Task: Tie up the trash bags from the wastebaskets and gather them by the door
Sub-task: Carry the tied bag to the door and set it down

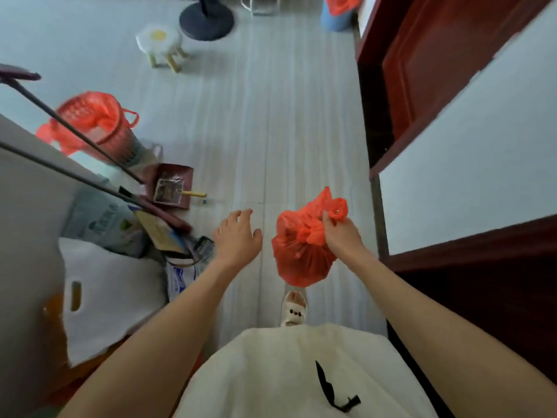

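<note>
- Right hand pinches the knotted neck of a red bag, which hangs clear above the floor.
- Left hand is empty, fingers spread, just beside the bag.
- Step judged: carrying a tied bag to the door (dark red, at right).
- Two lined baskets, red and blue, still hold untied bags; they come next.
</note>
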{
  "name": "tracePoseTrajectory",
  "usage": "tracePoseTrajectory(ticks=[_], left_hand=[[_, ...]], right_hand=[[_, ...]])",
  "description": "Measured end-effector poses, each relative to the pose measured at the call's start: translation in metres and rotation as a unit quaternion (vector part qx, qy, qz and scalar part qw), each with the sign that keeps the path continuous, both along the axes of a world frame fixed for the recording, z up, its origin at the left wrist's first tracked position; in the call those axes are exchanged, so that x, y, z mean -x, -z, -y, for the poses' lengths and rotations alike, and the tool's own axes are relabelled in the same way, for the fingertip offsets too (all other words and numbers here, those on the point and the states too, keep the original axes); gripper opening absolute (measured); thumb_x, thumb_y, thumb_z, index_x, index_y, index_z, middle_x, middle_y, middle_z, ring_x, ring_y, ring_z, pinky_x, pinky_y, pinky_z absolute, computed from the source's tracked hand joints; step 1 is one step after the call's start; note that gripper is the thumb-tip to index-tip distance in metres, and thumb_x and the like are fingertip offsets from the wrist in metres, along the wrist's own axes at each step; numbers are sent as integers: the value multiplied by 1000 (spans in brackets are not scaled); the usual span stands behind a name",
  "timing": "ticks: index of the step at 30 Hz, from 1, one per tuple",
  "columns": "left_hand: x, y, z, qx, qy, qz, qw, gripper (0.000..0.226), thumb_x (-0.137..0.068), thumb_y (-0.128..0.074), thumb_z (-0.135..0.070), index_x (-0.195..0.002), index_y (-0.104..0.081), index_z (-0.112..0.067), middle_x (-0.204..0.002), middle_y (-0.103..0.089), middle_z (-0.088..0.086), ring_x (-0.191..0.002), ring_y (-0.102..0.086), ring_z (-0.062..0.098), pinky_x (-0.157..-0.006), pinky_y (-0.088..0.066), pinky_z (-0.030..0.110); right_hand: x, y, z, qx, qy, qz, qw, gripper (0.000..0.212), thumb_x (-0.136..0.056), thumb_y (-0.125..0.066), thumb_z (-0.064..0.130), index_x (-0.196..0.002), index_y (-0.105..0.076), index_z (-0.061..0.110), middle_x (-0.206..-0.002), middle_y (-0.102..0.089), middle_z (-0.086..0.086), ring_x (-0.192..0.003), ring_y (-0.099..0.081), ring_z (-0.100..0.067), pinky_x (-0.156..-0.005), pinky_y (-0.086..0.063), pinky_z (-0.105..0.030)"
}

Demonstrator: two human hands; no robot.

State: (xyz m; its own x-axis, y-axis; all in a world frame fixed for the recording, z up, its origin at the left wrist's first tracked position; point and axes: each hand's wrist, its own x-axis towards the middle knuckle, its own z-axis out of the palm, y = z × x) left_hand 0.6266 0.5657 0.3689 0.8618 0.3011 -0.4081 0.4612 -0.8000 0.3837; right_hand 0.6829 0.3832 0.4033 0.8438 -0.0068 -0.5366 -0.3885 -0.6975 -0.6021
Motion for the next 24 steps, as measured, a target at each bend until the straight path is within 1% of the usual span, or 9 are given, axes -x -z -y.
tracePoseTrajectory(ticks=[1, 4, 6, 7, 9, 13, 17, 20, 24], left_hand=[[-21, -4, -9, -3, -18, 5, 1000, 54, -89, -48, -30, -139, -35, -14, -144, -38, 13, -131, -37, 32, -107, -33, 49], [-65, -13, -35, -15, -49, 18, 999, 54, -89, -48, -30, -139, -35, -15, -144, -39, 11, -130, -39, 31, -105, -34, 48], [-91, -17, -55, -17, -76, 25, 997, 54, -89, -48, -30, -139, -35, -14, -143, -39, 11, -130, -39, 31, -106, -32, 46], [-118, -17, -77, -22, -103, 28, 994, 54, -89, -48, -30, -139, -35, -14, -142, -40, 11, -130, -39, 31, -106, -32, 46], [-143, -19, -99, -30, -125, 27, 991, 54, -89, -47, -31, -139, -35, -15, -143, -39, 10, -130, -38, 31, -108, -32, 47], [-217, -13, -165, -24, -172, 26, 984, 54, -90, -46, -32, -141, -33, -17, -146, -37, 9, -133, -35, 31, -109, -30, 50], [-292, -10, -244, -9, -213, 27, 977, 52, -90, -47, -30, -139, -36, -15, -143, -39, 11, -129, -39, 33, -107, -32, 48], [-343, -19, -295, -11, -236, 29, 971, 52, -89, -48, -29, -138, -37, -14, -142, -40, 11, -128, -40, 34, -106, -33, 48], [-412, -30, -371, -22, -260, 33, 965, 53, -89, -47, -28, -139, -36, -14, -142, -40, 10, -130, -38, 32, -105, -32, 46]], right_hand=[[-28, -5, -12, 3, -19, 7, 1000, 46, -99, -31, 34, -118, -57, 2, -123, -58, -25, -116, -52, -39, -92, -39, -34], [-89, -16, -43, -10, -46, 16, 999, 45, -99, -32, 29, -106, -63, -3, -107, -66, -23, -104, -59, -35, -74, -36, -25], [-127, -19, -70, -12, -80, 21, 997, 46, -99, -33, 29, -99, -65, -3, -102, -69, -22, -99, -61, -34, -79, -41, -28], [-164, -18, -96, -6, -112, 28, 993, 47, -98, -33, 30, -98, -66, -3, -100, -69, -23, -98, -62, -36, -83, -45, -33], [-198, -13, -119, 0, -148, 44, 988, 49, -98, -32, 33, -95, -66, -2, -98, -67, -27, -97, -62, -39, -84, -47, -40], [-286, -9, -189, 11, -196, 58, 979, 48, -98, -32, 34, -98, -65, 0, -105, -64, -27, -104, -59, -39, -86, -43, -37], [-370, -13, -273, 32, -236, 45, 970, 49, -99, -32, 37, -102, -63, -2, -112, -62, -29, -110, -56, -40, -90, -42, -38], [-425, -26, -330, 27, -256, 58, 965, 49, -99, -33, 36, -106, -63, -3, -115, -61, -29, -113, -55, -41, -92, -42, -40], [-501, -39, -416, 36, -283, 47, 957, 52, -97, -32, 42, -112, -60, 1, -120, -60, -26, -115, -53, -40, -94, -41, -39]])
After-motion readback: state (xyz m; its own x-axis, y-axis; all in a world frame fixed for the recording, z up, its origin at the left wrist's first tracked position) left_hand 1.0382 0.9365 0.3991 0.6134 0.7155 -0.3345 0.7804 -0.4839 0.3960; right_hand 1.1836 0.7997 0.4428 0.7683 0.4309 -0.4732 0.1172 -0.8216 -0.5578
